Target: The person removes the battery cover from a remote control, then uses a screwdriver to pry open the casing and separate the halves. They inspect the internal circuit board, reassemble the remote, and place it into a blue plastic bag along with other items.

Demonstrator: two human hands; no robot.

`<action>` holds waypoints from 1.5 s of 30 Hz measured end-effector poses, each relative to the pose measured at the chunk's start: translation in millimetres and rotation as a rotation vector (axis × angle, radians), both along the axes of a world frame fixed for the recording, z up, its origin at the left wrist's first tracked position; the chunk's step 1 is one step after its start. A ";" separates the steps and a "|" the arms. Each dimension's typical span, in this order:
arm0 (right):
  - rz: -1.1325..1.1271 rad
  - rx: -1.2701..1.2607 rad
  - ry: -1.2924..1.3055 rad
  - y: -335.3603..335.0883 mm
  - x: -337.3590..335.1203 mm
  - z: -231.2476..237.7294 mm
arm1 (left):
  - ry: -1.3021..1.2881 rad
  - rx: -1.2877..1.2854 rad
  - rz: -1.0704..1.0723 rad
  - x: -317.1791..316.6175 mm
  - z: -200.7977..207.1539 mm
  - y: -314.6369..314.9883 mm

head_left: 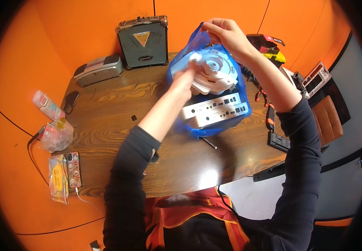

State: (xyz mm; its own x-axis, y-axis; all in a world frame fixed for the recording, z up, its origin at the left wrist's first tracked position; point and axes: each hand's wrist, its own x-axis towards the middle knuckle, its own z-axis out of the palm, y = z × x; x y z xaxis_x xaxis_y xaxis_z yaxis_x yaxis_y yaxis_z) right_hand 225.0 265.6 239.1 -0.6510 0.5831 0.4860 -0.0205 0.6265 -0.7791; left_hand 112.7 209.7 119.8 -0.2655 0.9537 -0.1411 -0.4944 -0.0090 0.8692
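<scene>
A blue see-through plastic bag point(245, 98) lies on the wooden table in front of me. My right hand point(227, 34) pinches its far rim and lifts it up. Over the bag's opening is a white round plastic device point(214, 69) with a ringed centre, gripped at its left side by my left hand point(184, 81). Part of the bag's film seems to lie over the device; how far in it sits I cannot tell. Nearer to me in the bag rest two flat silver boxes point(218, 109) with rows of ports along their edges. My left fingertips are partly hidden by glare.
A grey speaker point(142, 44) and a silver-grey device point(99, 70) stand at the back left. Red-handled pliers point(261, 97), an orange-black tool point(270, 117) and a black keyboard point(279, 141) lie right. A bottle point(47, 104) and a phone point(74, 169) are left.
</scene>
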 end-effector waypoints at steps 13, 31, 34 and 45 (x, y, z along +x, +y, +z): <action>0.143 -0.129 0.010 -7.2 9.6 -11.5 | 0.734 -0.035 0.039 8.0 -31.3 10.7; 0.114 -0.136 0.021 -7.1 21.2 -13.6 | 1.480 0.822 -0.401 -1.6 -9.3 -126.6; 0.131 -0.128 -0.020 -15.5 21.2 -18.1 | 1.573 0.758 -0.394 -7.5 -7.5 -136.5; 0.006 0.575 -0.294 -58.1 20.3 -60.8 | 1.445 0.688 -0.304 1.1 -23.1 -146.4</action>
State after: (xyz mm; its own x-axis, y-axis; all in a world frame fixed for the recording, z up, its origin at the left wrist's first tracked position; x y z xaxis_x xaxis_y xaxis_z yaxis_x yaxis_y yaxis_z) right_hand 245.3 207.6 178.3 -0.8073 0.2783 0.5204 0.1378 0.9464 -0.2923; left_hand 113.8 63.4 96.7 0.4076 0.7672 0.4952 0.6277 -0.6293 0.4582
